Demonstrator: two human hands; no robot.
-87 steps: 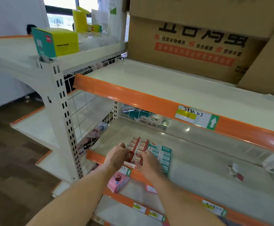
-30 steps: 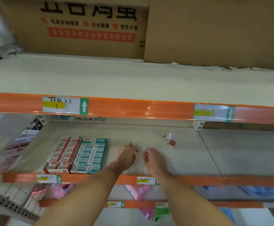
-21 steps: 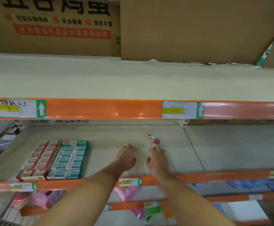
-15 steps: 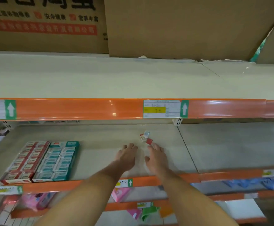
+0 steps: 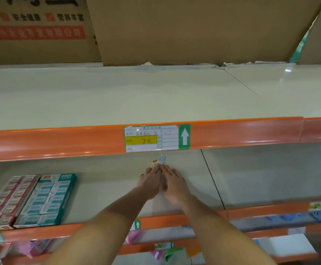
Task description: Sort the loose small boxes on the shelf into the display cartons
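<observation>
Nearest me, two bare forearms reach over the orange front lip of the middle shelf [image 5: 102, 190], the hands side by side and palm down on its pale surface. The left hand [image 5: 149, 183] and the right hand [image 5: 174, 185] nearly touch, fingers straight and stretched forward, their tips meeting the loose small boxes [image 5: 160, 161], a little red-and-white and blue-and-white cluster lying just beyond them; whether any fingers have closed on a box I cannot tell. Well off to the left on the same shelf sit two display cartons flush against each other, the red carton [image 5: 8, 201] outermost and the teal carton [image 5: 48, 199] beside it, both packed with rows of small boxes. Above, a price label [image 5: 152, 138] with a green arrow is stuck on the upper shelf's orange edge, and big cardboard boxes [image 5: 184, 29] stand at the back of that shelf.
</observation>
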